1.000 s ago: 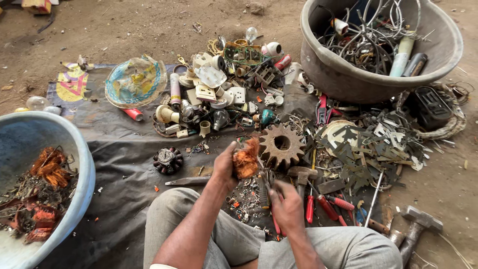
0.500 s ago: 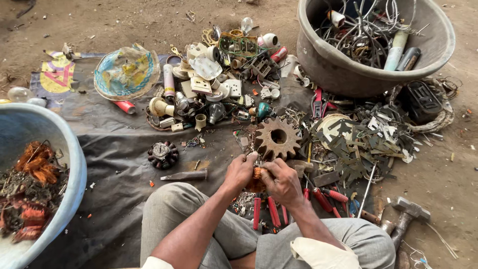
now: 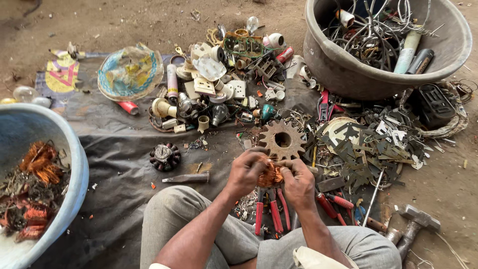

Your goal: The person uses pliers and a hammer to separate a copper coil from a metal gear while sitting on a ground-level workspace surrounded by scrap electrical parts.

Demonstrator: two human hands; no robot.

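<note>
My left hand (image 3: 246, 172) and my right hand (image 3: 298, 182) meet over my knees, both gripping a small orange bundle of copper wire (image 3: 271, 175). Just beyond the hands lies a rusty toothed gear (image 3: 282, 140) on the dark cloth (image 3: 119, 149). Red-handled pliers (image 3: 271, 211) lie under my hands between my legs. A small round motor part (image 3: 165, 156) and a dark chisel-like bar (image 3: 186, 178) rest to the left.
A blue basin (image 3: 74, 164) with copper coils stands at the left. A grey tub (image 3: 348, 74) full of wires stands at the back right. Scrap switches and bulbs (image 3: 219, 84) pile at the back, metal plates (image 3: 368, 144) at the right, a hammer (image 3: 416, 221) near my right knee.
My left hand brought the copper bundle down from beside the gear to my right hand; now both hands hold it close together. The view shifted slightly.
</note>
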